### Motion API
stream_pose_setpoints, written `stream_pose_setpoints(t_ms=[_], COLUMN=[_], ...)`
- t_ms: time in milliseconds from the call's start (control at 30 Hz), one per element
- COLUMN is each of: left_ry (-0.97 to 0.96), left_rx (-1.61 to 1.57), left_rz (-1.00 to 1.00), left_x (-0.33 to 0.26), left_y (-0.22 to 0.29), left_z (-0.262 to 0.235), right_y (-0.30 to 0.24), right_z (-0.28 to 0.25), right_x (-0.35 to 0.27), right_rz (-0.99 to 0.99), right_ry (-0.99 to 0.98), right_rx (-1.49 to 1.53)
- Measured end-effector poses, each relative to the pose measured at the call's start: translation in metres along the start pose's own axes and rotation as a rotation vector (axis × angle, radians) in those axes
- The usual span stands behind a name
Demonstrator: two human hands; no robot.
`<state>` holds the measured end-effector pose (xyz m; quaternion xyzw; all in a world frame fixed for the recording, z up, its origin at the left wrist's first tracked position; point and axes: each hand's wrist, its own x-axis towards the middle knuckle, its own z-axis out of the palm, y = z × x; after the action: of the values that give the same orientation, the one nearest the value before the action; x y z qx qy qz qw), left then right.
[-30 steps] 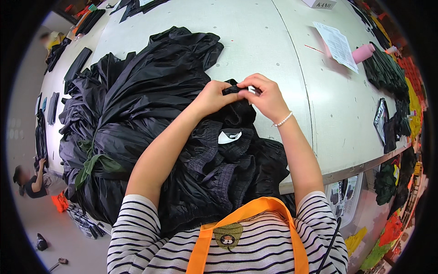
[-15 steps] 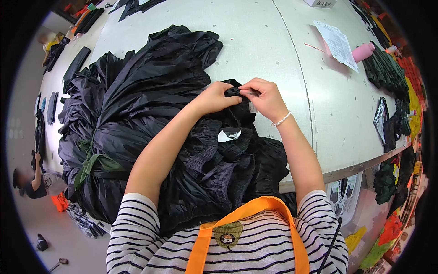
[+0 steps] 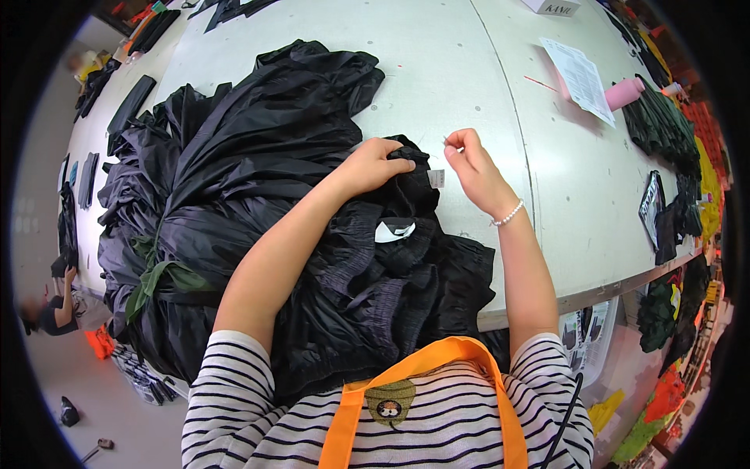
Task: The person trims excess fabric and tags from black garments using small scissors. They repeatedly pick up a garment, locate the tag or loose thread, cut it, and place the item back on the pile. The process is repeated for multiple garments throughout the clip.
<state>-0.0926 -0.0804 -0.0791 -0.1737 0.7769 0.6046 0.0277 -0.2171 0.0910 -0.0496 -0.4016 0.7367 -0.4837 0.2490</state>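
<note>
A black ruffled garment with a white patch on it lies on the white table in front of me. My left hand grips a bunched fold at the garment's top edge. A small white tag hangs from that fold. My right hand is just right of the tag, off the cloth, with thumb and forefinger pinched on a tiny pale bit. A bead bracelet sits on that wrist.
A big heap of shiny black garments fills the table's left side. A printed sheet, a pink bottle and dark green folded clothes lie far right. Another person crouches on the floor at left.
Both hands were together on the garment's top fold. My right hand has now pulled away to the right with its fingers pinched; the left hand stays on the fold.
</note>
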Motion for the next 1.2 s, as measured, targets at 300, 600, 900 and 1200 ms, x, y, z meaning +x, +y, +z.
stream_pose_setpoints(t_ms=[300, 600, 900, 1200], left_ry=[0.035, -0.422, -0.738, -0.224], left_rx=[0.091, 0.239, 0.058, 0.907], left_rz=[0.071, 0.217, 0.306, -0.283], left_x=[0.002, -0.029, -0.084, -0.047], left_y=[-0.005, 0.037, 0.072, -0.022], left_z=[0.001, 0.005, -0.012, -0.033], right_y=[-0.005, 0.009, 0.021, 0.045], right_z=[0.007, 0.011, 0.105, 0.082], right_x=[0.004, 0.02, 0.035, -0.018], right_rz=[-0.154, 0.009, -0.053, 0.214], right_ry=[-0.059, 0.082, -0.68, -0.418], right_rx=[-0.087, 0.134, 0.104, 0.447])
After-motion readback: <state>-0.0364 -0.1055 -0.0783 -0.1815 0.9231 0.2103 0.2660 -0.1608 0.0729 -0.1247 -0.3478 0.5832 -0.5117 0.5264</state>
